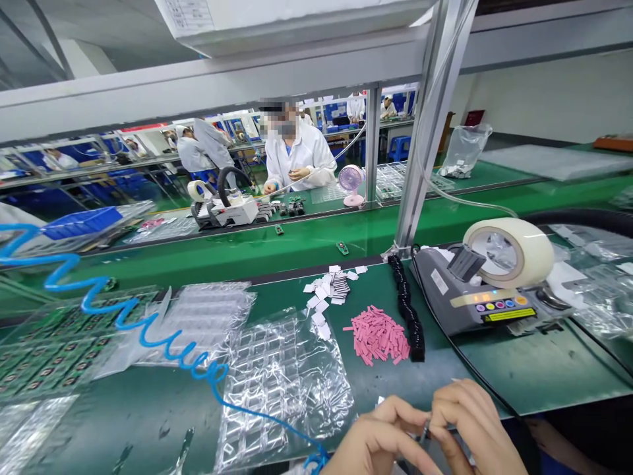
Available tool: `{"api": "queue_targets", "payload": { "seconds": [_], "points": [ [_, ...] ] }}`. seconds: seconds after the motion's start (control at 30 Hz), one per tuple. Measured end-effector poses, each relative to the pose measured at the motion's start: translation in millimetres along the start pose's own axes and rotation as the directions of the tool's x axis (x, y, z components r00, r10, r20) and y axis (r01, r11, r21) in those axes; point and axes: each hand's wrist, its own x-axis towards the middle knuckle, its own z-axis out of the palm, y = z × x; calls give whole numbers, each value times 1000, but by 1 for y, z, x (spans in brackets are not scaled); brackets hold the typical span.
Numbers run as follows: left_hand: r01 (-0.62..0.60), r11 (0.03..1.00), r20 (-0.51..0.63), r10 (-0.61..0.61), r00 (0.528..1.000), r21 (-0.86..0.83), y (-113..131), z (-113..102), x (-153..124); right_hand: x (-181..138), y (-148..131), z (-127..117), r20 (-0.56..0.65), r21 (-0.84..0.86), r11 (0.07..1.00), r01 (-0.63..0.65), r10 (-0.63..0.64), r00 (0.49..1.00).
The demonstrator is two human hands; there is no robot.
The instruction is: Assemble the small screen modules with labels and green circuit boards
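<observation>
Both of my hands are at the bottom edge of the view, close together over the green bench [534,369]. My left hand [378,442] and my right hand [475,429] have their fingers curled and pinch a small dark thin object [425,432] between them; I cannot make out what it is. A blue coiled air hose [143,330] runs from the left down to a spot beside my left hand. Just beyond my hands lie a heap of small pink strips [378,335], a scatter of small white pieces [329,290] and a row of black parts [408,307].
An automatic tape dispenser [489,290] with a big roll stands at the right. Clear plastic blister trays [281,382] and trays of circuit boards [49,349] cover the left. A green conveyor [297,241] runs behind; a person in a white coat [297,155] works opposite, near a pink fan [351,185].
</observation>
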Motion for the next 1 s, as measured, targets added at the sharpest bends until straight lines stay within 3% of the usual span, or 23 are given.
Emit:
{"api": "queue_targets", "payload": {
  "seconds": [0.23, 0.43, 0.7, 1.0],
  "points": [
    [113, 986, -113, -127, 985, -124, 18, 11, -7, 2, -15, 0, 49, 115, 991, -74, 69, 996],
    [117, 976, -102, -137, 985, -181, 23, 12, -10, 15, -26, -13, -60, 186, 972, -142, 155, 986],
    [51, 988, -133, -70, 989, -143, 31, 26, -10, 24, -34, -20, -86, 173, 979, -109, 126, 988],
    [112, 987, -120, -126, 985, -118, 36, 33, -13, 33, -38, -40, 68, 43, 998, 45, -47, 997]
  ]
}}
